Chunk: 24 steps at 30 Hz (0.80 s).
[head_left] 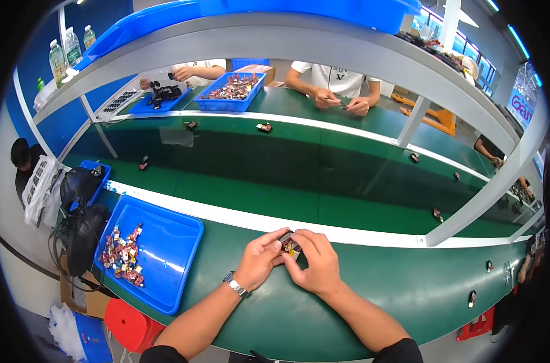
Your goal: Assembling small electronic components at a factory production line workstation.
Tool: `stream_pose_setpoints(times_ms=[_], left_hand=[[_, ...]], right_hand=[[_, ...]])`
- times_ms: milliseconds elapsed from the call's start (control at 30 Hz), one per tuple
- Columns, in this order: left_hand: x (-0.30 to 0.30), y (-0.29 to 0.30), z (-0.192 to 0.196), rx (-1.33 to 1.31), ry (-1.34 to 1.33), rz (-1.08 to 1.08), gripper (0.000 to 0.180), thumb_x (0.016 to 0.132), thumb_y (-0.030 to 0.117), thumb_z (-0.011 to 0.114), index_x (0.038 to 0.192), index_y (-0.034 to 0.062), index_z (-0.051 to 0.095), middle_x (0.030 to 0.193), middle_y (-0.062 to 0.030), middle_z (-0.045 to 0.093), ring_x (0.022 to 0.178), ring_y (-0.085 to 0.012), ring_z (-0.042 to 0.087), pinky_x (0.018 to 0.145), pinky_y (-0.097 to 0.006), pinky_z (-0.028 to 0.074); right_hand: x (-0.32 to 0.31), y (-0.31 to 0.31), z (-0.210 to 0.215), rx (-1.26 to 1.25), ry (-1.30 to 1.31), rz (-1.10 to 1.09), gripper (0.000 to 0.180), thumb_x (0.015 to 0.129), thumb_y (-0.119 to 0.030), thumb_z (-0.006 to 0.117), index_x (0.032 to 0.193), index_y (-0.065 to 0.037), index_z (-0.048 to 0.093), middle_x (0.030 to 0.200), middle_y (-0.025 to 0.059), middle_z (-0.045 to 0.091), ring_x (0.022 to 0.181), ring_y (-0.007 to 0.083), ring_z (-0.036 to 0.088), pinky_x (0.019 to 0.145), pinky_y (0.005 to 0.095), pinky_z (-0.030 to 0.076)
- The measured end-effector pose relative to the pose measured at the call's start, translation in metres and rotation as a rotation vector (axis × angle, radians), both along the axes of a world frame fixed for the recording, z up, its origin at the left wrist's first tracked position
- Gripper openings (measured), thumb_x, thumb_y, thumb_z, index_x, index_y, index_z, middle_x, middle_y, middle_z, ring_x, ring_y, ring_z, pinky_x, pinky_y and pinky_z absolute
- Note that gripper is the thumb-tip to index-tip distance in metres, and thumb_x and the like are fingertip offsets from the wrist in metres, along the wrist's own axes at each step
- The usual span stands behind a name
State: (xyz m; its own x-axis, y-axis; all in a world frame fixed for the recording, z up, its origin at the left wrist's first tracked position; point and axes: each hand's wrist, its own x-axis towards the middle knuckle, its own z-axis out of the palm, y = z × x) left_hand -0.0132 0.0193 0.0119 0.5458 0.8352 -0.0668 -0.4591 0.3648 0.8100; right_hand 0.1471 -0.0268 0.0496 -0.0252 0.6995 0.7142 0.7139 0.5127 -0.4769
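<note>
Above the green worktop [244,302], in front of me, both my hands grip a small electronic assembly [291,247], dark red and black with yellow and whitish bits. My left hand [256,261], with a metal watch on its wrist, pinches it from the left. Fingers of my right hand [316,261] curl over its right side and hide part of it. To the left lies a blue tray [173,245], where several similar small red, white and yellow parts [122,255] are heaped on the left side.
Beyond a white rail [250,221] runs a green conveyor belt [238,166] bearing scattered small assemblies [264,127]. Two people handle parts across it, near a filled blue bin [226,104]. A grey shelf [275,39] spans overhead. Black fans [84,239] and a red stool [129,323] are left.
</note>
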Motion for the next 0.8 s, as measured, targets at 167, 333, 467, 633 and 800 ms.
stream_pose_setpoints(times_ms=[167,333,467,633,800], left_hand=[[-0.006,0.002,-0.006,0.013,0.026,-0.072,0.041,0.106,0.012,0.048,0.143,-0.0039,0.046,0.129,-0.013,0.06,0.116,-0.0204,0.061,0.099,-0.039,0.053],[-0.004,0.003,-0.008,0.016,0.017,-0.099,0.039,0.106,0.012,0.047,0.142,-0.003,0.047,0.128,-0.0115,0.061,0.118,-0.0199,0.06,0.101,-0.04,0.051],[-0.003,0.002,-0.005,0.028,0.048,-0.096,0.039,0.106,0.013,0.047,0.141,-0.0027,0.047,0.128,-0.0107,0.061,0.115,-0.02,0.061,0.1,-0.04,0.051],[-0.006,0.004,-0.004,0.014,0.054,-0.064,0.04,0.106,0.015,0.048,0.142,-0.0029,0.046,0.127,-0.0109,0.062,0.111,-0.0208,0.063,0.099,-0.04,0.052],[-0.005,0.006,-0.003,0.029,0.045,-0.079,0.039,0.106,0.015,0.049,0.141,-0.003,0.047,0.126,-0.0107,0.062,0.111,-0.0212,0.063,0.1,-0.042,0.052]], right_hand=[[0.008,0.007,-0.013,0.048,0.046,-0.009,0.027,0.071,0.002,0.078,0.096,-0.003,0.069,0.099,0.0101,0.066,0.086,0.0274,0.063,0.074,0.0355,0.053],[0.015,0.008,-0.012,0.112,-0.007,0.039,0.027,0.068,0.004,0.077,0.093,-0.004,0.07,0.095,0.0078,0.065,0.084,0.0252,0.063,0.071,0.0333,0.053],[0.02,0.01,-0.011,0.148,-0.079,0.067,0.03,0.066,0.003,0.077,0.094,-0.003,0.07,0.095,0.0076,0.064,0.084,0.0251,0.062,0.071,0.0336,0.054],[0.018,0.007,-0.007,0.078,-0.095,0.081,0.032,0.066,0.001,0.076,0.097,-0.003,0.071,0.097,0.0082,0.063,0.087,0.0254,0.062,0.073,0.034,0.054],[0.023,0.009,-0.012,0.045,-0.127,0.104,0.032,0.068,0.001,0.074,0.099,-0.002,0.07,0.099,0.0095,0.063,0.091,0.0256,0.062,0.076,0.034,0.056]])
